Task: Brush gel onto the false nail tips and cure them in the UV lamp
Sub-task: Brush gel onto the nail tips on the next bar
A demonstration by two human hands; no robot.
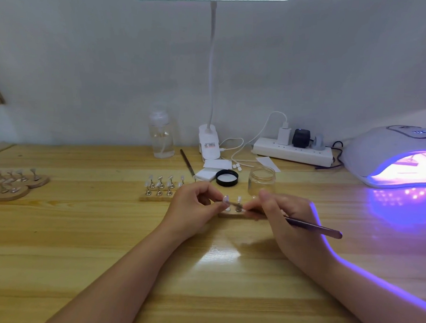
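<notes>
At the middle of the wooden table (82,229) I see my left hand (193,207) with its fingers pinched on a small stand carrying a false nail tip (226,199), held just above a wooden base (231,214); my right hand (285,218) has its fingers clamped on a thin brush (311,225), bristles touching that tip. The open gel jar (261,180) stands just behind, its black lid (227,177) beside it, and the UV lamp (390,157) glows violet at far right
</notes>
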